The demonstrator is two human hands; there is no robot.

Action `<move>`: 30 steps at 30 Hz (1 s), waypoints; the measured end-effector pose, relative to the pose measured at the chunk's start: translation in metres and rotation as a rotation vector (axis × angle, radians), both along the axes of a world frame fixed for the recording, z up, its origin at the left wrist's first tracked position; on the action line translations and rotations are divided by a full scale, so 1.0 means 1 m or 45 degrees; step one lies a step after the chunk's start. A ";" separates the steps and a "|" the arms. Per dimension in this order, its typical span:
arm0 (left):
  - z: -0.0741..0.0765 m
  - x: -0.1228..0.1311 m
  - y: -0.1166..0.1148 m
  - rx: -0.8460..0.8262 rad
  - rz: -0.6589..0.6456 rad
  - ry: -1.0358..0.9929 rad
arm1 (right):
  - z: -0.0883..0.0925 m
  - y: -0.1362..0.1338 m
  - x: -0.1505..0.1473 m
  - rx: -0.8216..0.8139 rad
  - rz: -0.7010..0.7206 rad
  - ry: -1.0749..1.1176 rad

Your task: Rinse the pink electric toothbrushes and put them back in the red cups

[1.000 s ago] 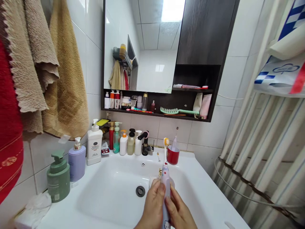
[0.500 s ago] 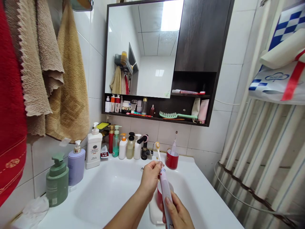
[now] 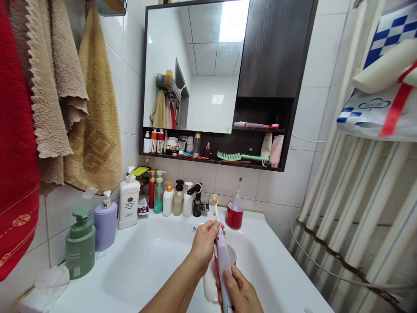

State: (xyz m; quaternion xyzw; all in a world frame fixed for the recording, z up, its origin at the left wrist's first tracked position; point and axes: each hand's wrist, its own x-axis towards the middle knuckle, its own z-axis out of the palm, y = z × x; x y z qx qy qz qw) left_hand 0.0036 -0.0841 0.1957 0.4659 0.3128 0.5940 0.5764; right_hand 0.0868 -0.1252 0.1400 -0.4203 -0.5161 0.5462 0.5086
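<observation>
An electric toothbrush (image 3: 223, 256) with a pale lilac handle points up and away over the sink, its small yellow-and-white bristle head at the top. My left hand (image 3: 203, 245) pinches it at the neck, where head and handle meet. Around the lower handle, my right hand (image 3: 241, 290) is closed. Behind the handle, partly covered by it and my hands, a red cup (image 3: 232, 253) sits in the basin. A flat white object (image 3: 210, 284) lies under the cup; I cannot tell its kind.
The white sink (image 3: 146, 261) has a black faucet (image 3: 197, 202) at the back. Several pump bottles (image 3: 168, 201) line its left and rear rim. Another red cup (image 3: 234, 216) holds a toothbrush. A mirror cabinet (image 3: 195, 65) hangs above, towels (image 3: 94, 108) left, a radiator (image 3: 352, 217) right.
The view has shifted very slightly. Both hands keep their grip on the electric toothbrush, which stands a little more upright in the picture.
</observation>
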 end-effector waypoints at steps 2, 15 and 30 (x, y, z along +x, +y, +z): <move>-0.001 0.001 0.003 -0.026 -0.018 -0.007 | 0.004 -0.003 0.000 -0.114 0.177 0.110; -0.085 0.009 0.040 0.170 0.339 1.327 | -0.001 0.109 0.040 0.293 -0.363 -0.150; -0.071 0.090 0.091 0.394 0.143 1.535 | -0.020 0.150 0.121 0.365 -0.498 -0.610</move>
